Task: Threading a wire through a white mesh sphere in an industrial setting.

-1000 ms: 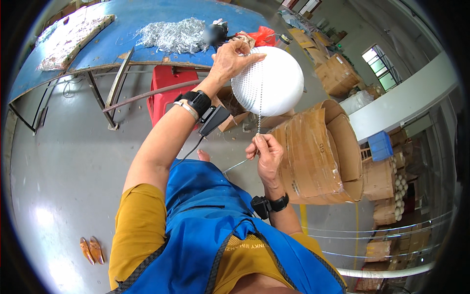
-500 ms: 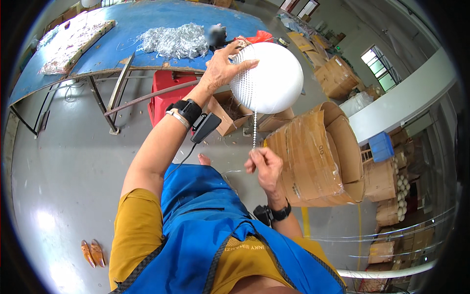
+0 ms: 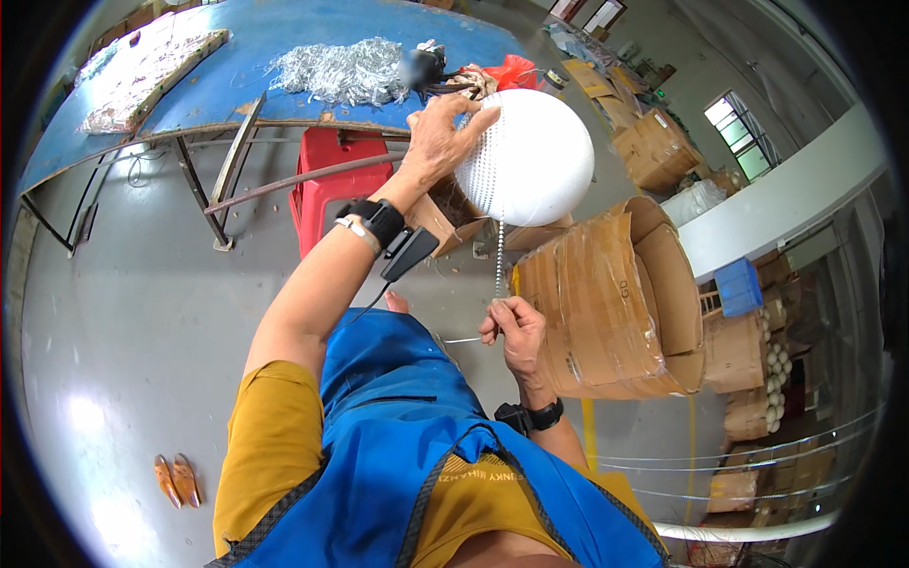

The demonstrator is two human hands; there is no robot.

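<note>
The fingers of the left hand (image 3: 437,142) spread wide and press against the side of a large white ball (image 3: 530,156), cupping it from the left and holding it raised in front of the person. The ball is smooth and matte over most of its surface, while the part next to the palm is covered with close rows of small pearly beads that give it a finely dotted texture. A thin bead string (image 3: 498,260) hangs straight down from the underside of the ball. The right hand (image 3: 513,331) sits below, its thumb and forefinger pinched shut on the lower end of that string, the other fingers curled in.

A black band with a small dark device wraps the left wrist, and a black wristwatch sits on the right one. The person wears a blue apron over a mustard-yellow shirt.

Just right of the hands stands a rounded cardboard box (image 3: 615,293), patched with glossy brown tape, its flaps open. Beyond the ball lies a blue worktable (image 3: 227,57) carrying a heap of silvery bead strands (image 3: 341,68) with a glittering, tangled look. A red plastic stool (image 3: 331,180) stands under the table's edge on the grey concrete floor.
</note>
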